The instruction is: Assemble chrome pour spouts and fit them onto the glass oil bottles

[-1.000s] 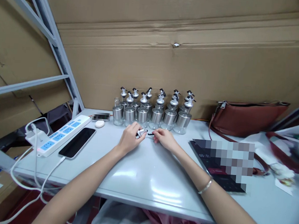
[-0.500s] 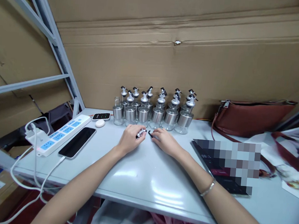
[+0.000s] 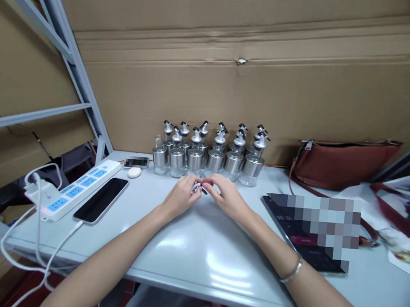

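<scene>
My left hand (image 3: 181,196) and my right hand (image 3: 225,196) meet over the white table (image 3: 197,247), fingers pinched together. Between the fingertips sits a small silver and black spout part (image 3: 200,187); the left fingers hold the silver piece and the right fingers pinch its black end. Just behind the hands stand two rows of glass and steel dispenser bottles (image 3: 212,154) with black and silver pour spouts, against the cardboard wall.
A blue and white power strip (image 3: 76,191) and a black phone (image 3: 100,199) lie at the left, with white cables hanging off the edge. A small white oval object (image 3: 134,172) lies near the bottles. A brown bag (image 3: 346,160) and a dark tablet (image 3: 308,237) are at the right.
My right hand has moved left to meet my left hand, so the black piece and the silver piece are now together between both sets of fingertips.
</scene>
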Demonstrator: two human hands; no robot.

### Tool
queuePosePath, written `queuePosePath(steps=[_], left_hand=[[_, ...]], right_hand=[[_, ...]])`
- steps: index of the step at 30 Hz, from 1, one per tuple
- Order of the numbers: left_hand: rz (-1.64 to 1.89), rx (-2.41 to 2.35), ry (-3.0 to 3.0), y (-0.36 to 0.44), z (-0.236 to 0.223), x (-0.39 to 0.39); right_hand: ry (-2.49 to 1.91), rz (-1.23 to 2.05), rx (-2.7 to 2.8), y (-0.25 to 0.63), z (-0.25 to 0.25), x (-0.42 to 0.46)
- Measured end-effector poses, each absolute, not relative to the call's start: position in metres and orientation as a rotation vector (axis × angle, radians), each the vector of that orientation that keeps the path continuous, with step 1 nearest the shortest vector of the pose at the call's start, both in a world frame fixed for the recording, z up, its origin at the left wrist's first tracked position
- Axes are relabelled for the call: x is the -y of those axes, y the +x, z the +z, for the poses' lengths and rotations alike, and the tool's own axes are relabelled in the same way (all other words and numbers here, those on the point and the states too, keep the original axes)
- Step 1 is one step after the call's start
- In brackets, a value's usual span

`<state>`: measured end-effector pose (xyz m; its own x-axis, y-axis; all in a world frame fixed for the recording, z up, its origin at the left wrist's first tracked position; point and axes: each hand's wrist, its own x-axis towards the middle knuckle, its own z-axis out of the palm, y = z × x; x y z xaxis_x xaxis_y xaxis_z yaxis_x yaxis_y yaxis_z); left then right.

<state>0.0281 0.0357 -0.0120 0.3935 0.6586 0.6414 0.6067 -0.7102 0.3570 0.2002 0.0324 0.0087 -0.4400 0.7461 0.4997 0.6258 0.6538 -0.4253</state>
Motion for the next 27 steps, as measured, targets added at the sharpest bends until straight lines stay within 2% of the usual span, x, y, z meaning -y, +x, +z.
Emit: queuePosePath(steps=[6,11,19,27], left_hand=[[1.297,-1.099,2.464,0.032,-0.012,-0.026],[1.349,-1.053,2.638,0.031,-0.009,-0.025],[1.528,-1.132,2.767,0.016,0.000,-0.035],[1.528,-1.121,2.712,0.011,0.004,-0.039]], right_hand=[[-1.076,0.194,2.198,0.189,0.008,-0.023],[-1.050,0.182,2.153,0.185,0.008,-0.020],[-1.067,0.788,1.904,0.193,0.020,-0.026],[-1.222,0.715,2.211,0.198,0.018,-0.023]])
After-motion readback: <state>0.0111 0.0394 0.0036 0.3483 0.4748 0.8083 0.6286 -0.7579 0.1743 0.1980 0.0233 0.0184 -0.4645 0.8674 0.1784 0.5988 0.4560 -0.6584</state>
